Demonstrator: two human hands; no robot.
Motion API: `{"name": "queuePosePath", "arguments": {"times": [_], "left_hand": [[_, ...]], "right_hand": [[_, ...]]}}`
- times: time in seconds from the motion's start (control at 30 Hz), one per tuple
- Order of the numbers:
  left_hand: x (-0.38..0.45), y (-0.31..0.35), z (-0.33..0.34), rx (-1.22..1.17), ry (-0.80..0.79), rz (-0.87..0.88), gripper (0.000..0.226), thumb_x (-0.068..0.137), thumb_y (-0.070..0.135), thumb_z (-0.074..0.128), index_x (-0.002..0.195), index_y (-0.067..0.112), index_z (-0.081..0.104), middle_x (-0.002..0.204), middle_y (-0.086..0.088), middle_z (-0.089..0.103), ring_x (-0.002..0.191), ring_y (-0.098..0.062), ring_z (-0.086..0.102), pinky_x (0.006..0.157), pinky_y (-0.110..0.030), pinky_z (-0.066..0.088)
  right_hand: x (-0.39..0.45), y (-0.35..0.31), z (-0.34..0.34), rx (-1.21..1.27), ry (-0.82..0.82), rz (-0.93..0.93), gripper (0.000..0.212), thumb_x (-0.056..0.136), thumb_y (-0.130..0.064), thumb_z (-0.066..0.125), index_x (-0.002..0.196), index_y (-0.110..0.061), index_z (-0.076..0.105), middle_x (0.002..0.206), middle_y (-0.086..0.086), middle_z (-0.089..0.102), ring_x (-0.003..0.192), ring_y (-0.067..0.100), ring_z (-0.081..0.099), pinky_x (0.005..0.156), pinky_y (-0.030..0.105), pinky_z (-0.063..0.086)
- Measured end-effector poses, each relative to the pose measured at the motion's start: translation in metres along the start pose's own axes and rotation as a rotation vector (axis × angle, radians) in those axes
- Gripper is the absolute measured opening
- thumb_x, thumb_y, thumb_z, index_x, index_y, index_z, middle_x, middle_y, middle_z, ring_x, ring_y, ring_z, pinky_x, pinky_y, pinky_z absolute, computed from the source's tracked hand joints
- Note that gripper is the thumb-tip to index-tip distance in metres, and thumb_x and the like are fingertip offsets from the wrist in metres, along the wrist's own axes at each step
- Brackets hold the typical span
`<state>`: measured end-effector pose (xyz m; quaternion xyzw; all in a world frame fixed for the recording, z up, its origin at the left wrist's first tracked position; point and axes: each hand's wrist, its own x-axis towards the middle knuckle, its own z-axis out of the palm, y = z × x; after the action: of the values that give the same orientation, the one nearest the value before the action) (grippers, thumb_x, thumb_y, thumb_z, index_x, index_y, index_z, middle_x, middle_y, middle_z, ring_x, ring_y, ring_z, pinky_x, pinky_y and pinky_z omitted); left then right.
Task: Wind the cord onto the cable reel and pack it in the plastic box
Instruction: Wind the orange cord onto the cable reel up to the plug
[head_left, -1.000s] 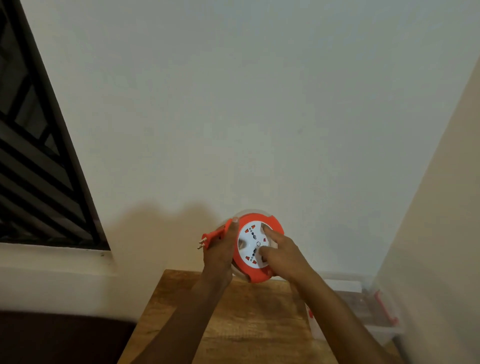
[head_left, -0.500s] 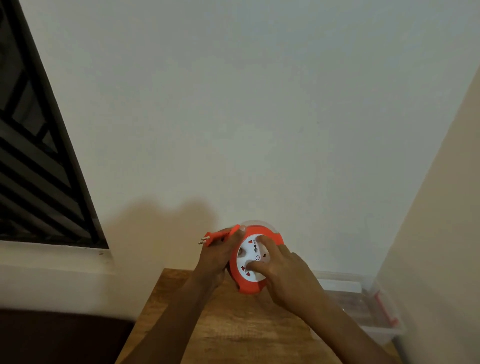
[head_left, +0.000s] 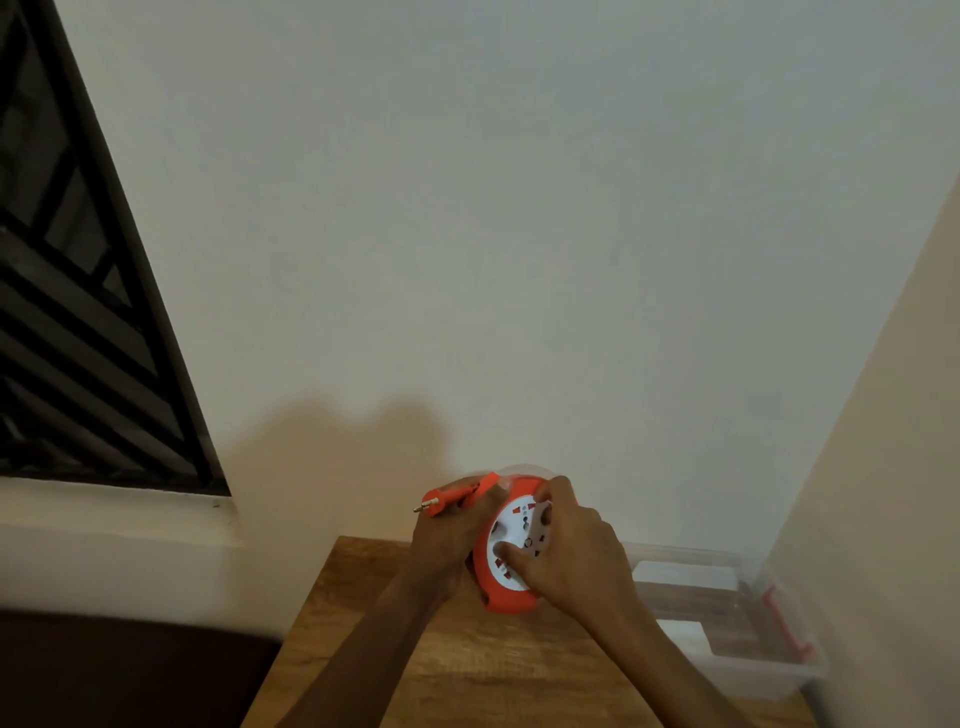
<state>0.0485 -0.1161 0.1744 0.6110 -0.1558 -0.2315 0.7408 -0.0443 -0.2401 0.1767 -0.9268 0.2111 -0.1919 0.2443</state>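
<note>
Up above the near-left part of the wooden bench, both hands hold an orange cable reel clear of the surface. Its round white socket face is tilted toward the camera and a little to the left, so the reel's axis runs from the far wall toward the viewer, with the disc standing nearly on edge. The left hand wraps round the reel's left rim from behind, its grip closed on the body. Out of the top of that hand juts the orange plug — its long axis slants down to the left, metal pins pointing left toward the window. The right hand lies over the socket face, fingers curled onto it, one fingertip pressed near the upper edge and the thumb low on the white disc; it grips the face. No loose cord shows. To the right, at the bench's right edge and close to the side wall, sits the clear plastic box, lid off, with a red latch on its right end — well apart from the reel.
</note>
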Motion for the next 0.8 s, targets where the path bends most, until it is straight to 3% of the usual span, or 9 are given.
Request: {"name": "queuePosePath", "arguments": {"times": [0.13,0.37,0.5,0.67,0.8], "left_hand": [[0.001,-0.005,-0.002,0.005,0.012,-0.017,0.032,0.087,0.037,0.073,0.11,0.015,0.074,0.09,-0.002,0.084,0.077,-0.024,0.082,0.057,-0.027,0.062],[0.011,0.0,0.006,0.026,0.138,0.061,0.028,0.095,0.032,0.069,0.115,0.013,0.072,0.104,-0.009,0.082,0.083,-0.027,0.081,0.071,-0.039,0.067],[0.012,-0.004,0.005,0.01,0.156,0.061,0.025,0.095,0.033,0.069,0.112,0.014,0.073,0.101,-0.006,0.082,0.081,-0.025,0.081,0.067,-0.034,0.066],[0.011,-0.009,0.0,-0.042,0.165,0.029,0.032,0.087,0.039,0.072,0.107,0.014,0.074,0.095,-0.007,0.084,0.081,-0.029,0.081,0.067,-0.039,0.067],[0.013,-0.01,-0.01,-0.147,0.185,-0.014,0.04,0.074,0.046,0.078,0.099,0.014,0.077,0.095,-0.012,0.083,0.082,-0.035,0.081,0.064,-0.042,0.065]], "right_hand": [[0.005,0.002,-0.001,0.071,0.044,0.047,0.063,0.069,-0.071,0.066,0.109,-0.032,0.036,0.11,-0.006,0.067,0.085,0.013,0.067,0.07,0.023,0.055],[0.02,-0.005,0.001,-0.178,0.206,-0.055,0.068,0.082,-0.072,0.044,0.126,-0.021,0.038,0.11,-0.003,0.069,0.084,0.019,0.069,0.079,0.032,0.054],[0.022,-0.005,0.003,-0.222,0.181,-0.062,0.065,0.084,-0.071,0.039,0.126,-0.021,0.04,0.113,-0.003,0.068,0.088,0.019,0.069,0.083,0.033,0.052],[0.021,0.0,0.005,-0.173,0.183,-0.102,0.062,0.085,-0.068,0.045,0.123,-0.02,0.052,0.111,-0.002,0.07,0.088,0.018,0.069,0.083,0.034,0.055],[0.021,0.015,0.004,0.06,0.319,-0.169,0.027,0.085,-0.049,0.063,0.094,-0.024,0.062,0.09,-0.006,0.07,0.078,0.01,0.061,0.072,0.029,0.054]]}}
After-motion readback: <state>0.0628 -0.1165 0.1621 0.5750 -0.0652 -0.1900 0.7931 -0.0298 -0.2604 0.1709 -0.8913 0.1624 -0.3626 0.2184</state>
